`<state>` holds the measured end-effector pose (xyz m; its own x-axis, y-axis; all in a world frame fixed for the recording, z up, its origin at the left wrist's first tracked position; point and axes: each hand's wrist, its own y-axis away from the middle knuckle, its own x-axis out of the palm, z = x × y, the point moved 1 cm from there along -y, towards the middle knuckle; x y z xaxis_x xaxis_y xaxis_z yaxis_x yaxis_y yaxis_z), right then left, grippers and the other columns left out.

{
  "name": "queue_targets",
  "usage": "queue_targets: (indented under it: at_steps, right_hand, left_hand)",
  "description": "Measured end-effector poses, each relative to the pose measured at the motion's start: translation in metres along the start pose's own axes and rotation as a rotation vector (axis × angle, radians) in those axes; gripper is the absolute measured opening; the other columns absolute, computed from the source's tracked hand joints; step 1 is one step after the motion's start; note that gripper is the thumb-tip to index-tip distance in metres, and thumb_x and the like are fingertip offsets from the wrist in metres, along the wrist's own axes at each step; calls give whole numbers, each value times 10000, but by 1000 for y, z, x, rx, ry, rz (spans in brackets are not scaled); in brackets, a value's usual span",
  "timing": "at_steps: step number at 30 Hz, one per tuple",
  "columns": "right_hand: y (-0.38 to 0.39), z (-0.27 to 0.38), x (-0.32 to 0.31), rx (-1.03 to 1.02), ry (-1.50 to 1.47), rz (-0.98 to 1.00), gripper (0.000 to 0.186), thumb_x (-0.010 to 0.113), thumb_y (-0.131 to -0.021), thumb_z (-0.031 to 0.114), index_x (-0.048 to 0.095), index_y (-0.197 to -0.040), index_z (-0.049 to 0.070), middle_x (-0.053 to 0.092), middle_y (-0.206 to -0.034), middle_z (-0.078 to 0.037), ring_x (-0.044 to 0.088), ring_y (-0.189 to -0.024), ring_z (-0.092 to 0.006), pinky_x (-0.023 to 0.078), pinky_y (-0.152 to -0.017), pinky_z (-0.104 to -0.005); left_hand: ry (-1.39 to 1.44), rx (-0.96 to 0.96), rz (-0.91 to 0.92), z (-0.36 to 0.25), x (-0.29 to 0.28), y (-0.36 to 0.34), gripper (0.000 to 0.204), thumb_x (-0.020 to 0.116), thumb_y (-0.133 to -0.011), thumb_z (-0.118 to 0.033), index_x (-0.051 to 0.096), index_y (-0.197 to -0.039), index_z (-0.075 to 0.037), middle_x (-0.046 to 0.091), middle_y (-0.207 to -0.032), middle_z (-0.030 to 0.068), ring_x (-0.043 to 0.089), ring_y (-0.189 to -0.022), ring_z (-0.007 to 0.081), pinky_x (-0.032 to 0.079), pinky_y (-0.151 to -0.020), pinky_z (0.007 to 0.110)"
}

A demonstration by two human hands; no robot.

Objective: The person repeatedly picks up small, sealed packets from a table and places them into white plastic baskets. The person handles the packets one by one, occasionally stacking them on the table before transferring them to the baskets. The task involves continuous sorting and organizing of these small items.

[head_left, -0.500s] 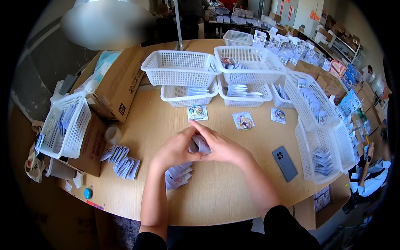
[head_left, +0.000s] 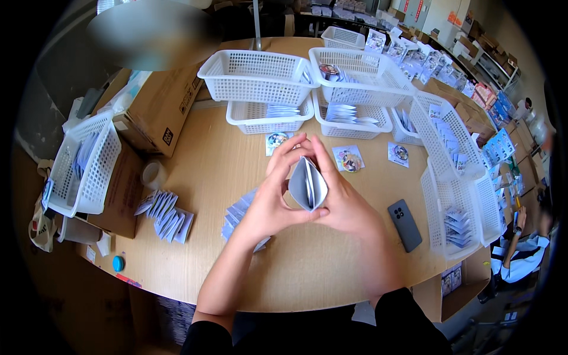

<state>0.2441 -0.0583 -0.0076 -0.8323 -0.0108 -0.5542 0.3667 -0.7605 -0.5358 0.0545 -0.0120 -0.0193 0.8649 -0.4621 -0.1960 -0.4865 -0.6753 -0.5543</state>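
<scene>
Between both hands I hold a small pale packet (head_left: 309,188), squeezed at its sides so that its mouth gapes upward toward me. Something flat and thin shows inside it. My left hand (head_left: 273,192) curls round its left edge and my right hand (head_left: 349,198) round its right edge, with thumbs near the bottom. Partly behind my left wrist lies a fanned pile of similar packets (head_left: 236,216). Beyond my fingers are a packet with a round badge (head_left: 276,142), another badge packet (head_left: 349,158) and a third one with a darker badge (head_left: 398,154).
White mesh baskets (head_left: 254,83) stand stacked along the far side, others (head_left: 447,201) at the right. A dark phone (head_left: 404,226) lies on the table at the right. More packets (head_left: 167,216) sit at the left, near a tape roll (head_left: 154,175), a blue cap (head_left: 118,263) and cardboard boxes (head_left: 157,112).
The packet has been turned upright and squeezed, so its opening now shows. Both hands have lifted and shifted a little to the right. The view has tilted slightly.
</scene>
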Motion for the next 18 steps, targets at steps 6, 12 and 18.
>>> queue_targets:
  at_steps: [6, 12, 18]
  right_hand:
    - [0, 40, -30, -80, -112, -165, 688, 924, -879, 85, 623, -1496, 98, 523, -1656, -208, 636, -1419, -352, 558, -1148, -462]
    - [-1, 57, -5, -93, 253, -416, 204, 872, -904, -10, 834, -1105, 0, 751, -1242, -146, 798, -934, -234, 662, -736, -321]
    - [1, 62, -5, -78, 294, -464, 209, 878, -893, -4, 828, -1095, 7, 751, -1237, -136, 808, -905, -222, 653, -706, -318]
  left_hand:
    - [-384, 272, -177, -5, -14, 0, 958, 1018, -689, -124, 593, -1547, -72, 595, -1543, 172, 556, -1469, 398, 487, -1189, 514]
    - [-773, 422, -375, -20, -4, 1, 952, 1026, -674, -240, 631, -1520, -52, 625, -1408, 192, 593, -1303, 435, 528, -1053, 536]
    - [-929, 477, -459, -22, 7, 7, 876, 1013, -717, -254, 659, -1490, -41, 642, -1385, 193, 612, -1256, 436, 535, -1038, 536]
